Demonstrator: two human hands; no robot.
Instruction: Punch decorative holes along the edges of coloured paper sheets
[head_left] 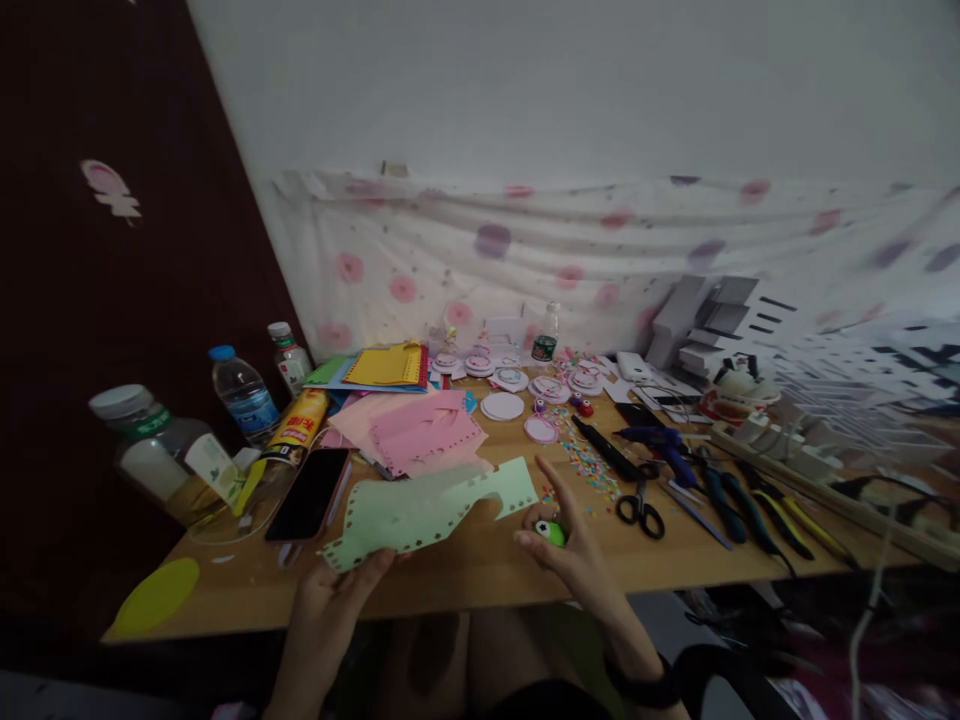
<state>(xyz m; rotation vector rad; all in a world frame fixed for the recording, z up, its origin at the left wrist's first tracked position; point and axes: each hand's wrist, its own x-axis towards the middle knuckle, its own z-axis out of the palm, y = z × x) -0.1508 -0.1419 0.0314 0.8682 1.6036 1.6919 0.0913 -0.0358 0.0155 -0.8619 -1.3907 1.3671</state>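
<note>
My left hand (pixel 330 610) pinches the lower left edge of a pale green paper sheet (pixel 412 508), which is tilted above the front of the table. Small punched holes run along the sheet's edges, and a curved piece is cut out of its right side. My right hand (pixel 579 565) is closed around a small bright green craft punch (pixel 553 533), with the index finger stretched upward. The punch is just right of the sheet and apart from it. Behind the sheet lie pink paper sheets (pixel 427 432), also with holes along their edges.
Bottles (pixel 244 395) and a black phone (pixel 309 495) are on the left. Coloured confetti (pixel 589 465) is scattered right of centre. Black-handled scissors (pixel 641 513), a blue glue gun (pixel 664 445) and pliers (pixel 731 505) lie at right. White paper discs (pixel 502 406) sit farther back.
</note>
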